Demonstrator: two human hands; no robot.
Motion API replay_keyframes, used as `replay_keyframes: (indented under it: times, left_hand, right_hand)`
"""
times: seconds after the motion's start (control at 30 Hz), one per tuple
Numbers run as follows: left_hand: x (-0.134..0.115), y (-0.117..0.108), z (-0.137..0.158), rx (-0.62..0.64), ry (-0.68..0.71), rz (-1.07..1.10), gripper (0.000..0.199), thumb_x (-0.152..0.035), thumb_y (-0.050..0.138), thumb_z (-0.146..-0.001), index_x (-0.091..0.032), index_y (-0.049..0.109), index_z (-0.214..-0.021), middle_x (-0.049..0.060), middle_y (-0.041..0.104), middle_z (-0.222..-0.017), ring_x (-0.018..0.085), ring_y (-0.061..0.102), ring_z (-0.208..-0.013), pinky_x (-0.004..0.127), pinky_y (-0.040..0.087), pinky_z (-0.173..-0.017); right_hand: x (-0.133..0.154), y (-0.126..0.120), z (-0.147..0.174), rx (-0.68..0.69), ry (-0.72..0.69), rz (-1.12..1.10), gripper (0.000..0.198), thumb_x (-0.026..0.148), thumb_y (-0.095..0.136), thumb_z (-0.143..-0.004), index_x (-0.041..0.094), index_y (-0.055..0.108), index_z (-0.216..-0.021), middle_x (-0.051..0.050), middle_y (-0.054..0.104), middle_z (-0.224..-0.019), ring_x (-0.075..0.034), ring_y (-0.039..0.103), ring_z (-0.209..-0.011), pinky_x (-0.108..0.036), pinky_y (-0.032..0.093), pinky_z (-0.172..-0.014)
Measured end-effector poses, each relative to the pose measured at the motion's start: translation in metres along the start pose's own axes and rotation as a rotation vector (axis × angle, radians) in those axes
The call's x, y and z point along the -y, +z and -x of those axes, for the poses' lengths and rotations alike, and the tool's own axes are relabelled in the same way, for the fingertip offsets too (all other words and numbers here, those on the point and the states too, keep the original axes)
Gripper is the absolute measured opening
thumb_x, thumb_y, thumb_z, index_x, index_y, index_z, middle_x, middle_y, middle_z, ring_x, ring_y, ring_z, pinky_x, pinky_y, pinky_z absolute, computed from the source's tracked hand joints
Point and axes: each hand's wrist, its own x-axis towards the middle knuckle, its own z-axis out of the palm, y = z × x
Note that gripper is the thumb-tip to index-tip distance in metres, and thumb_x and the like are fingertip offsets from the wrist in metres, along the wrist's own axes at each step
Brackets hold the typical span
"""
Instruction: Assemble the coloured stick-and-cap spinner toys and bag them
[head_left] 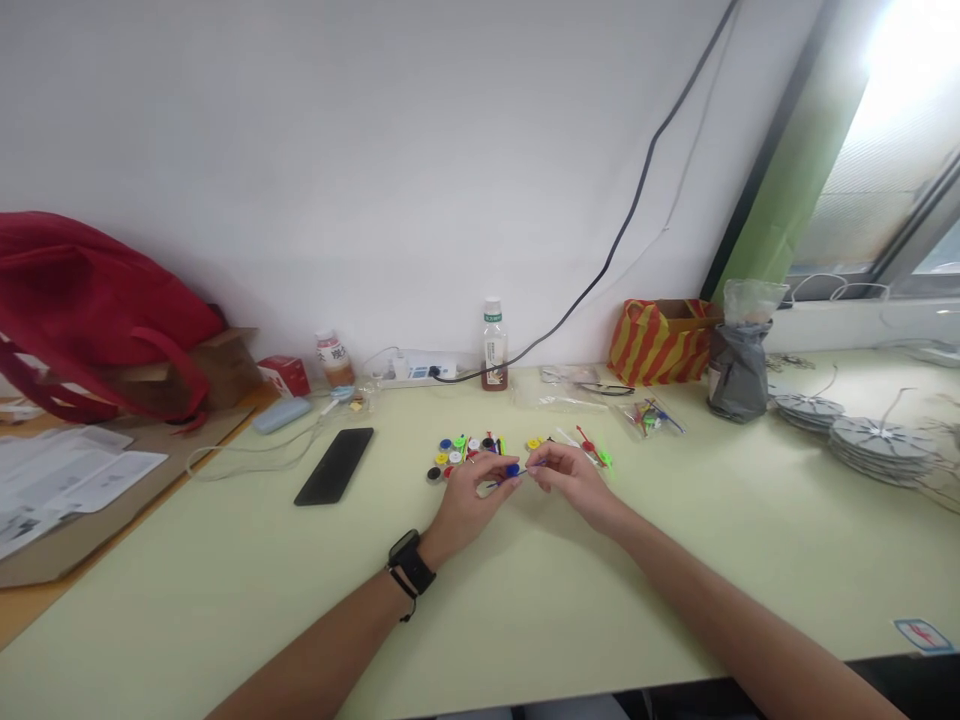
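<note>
My left hand (476, 495) pinches a small blue round piece (513, 470) between thumb and fingertips, just above the table. A thin dark-blue stick runs along this piece. My right hand (568, 478) is closed in a pinch at the right end of the stick, close to the left fingertips. Behind my left hand lies a cluster of small round pieces (442, 459) in yellow, white, black, blue and red. Beyond my right hand are a yellow round piece (534, 443), a red stick-like piece (587, 444) and a green piece (605, 459).
A black phone (334, 467) lies to the left. Along the wall stand a bottle (493, 350), a power strip (424, 368) and a striped bag (652, 345). Stacked grey discs (881, 445) sit at the right; a red backpack (97, 300) is at the far left.
</note>
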Motion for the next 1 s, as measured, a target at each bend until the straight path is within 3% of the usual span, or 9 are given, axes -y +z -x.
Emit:
replay_keyframes:
  times: [0.4, 0.7, 1.0]
  left_hand:
    - [-0.005, -0.005, -0.003, 0.015, 0.09, -0.103, 0.016, -0.024, 0.072, -0.09, -0.025, 0.078, -0.105, 0.006, 0.075, -0.103, 0.021, 0.068, -0.1, 0.037, 0.053, -0.093]
    - [-0.007, -0.008, -0.004, 0.058, 0.091, -0.109, 0.008, -0.026, 0.073, -0.09, -0.021, 0.077, -0.095, 0.006, 0.076, -0.094, 0.021, 0.069, -0.089, 0.036, 0.052, -0.086]
    - [-0.011, -0.001, 0.001, 0.175, -0.072, 0.256, 0.022, -0.035, 0.071, -0.091, -0.017, 0.072, -0.104, 0.013, 0.072, -0.112, 0.023, 0.069, -0.105, 0.038, 0.057, -0.094]
  right_hand:
    - [-0.005, -0.006, -0.003, 0.019, 0.014, 0.064, 0.023, 0.04, 0.074, -0.082, 0.02, 0.069, -0.091, 0.0, 0.056, -0.079, -0.014, 0.049, -0.071, -0.028, 0.035, -0.062]
    - [-0.001, -0.008, -0.003, 0.037, 0.001, 0.064, 0.026, 0.041, 0.075, -0.081, 0.02, 0.068, -0.094, 0.001, 0.052, -0.078, -0.014, 0.047, -0.07, -0.028, 0.034, -0.062]
    - [0.004, -0.007, 0.0, 0.037, -0.021, 0.03, 0.033, 0.048, 0.071, -0.085, 0.022, 0.065, -0.104, -0.001, 0.055, -0.084, -0.014, 0.05, -0.069, -0.029, 0.043, -0.063]
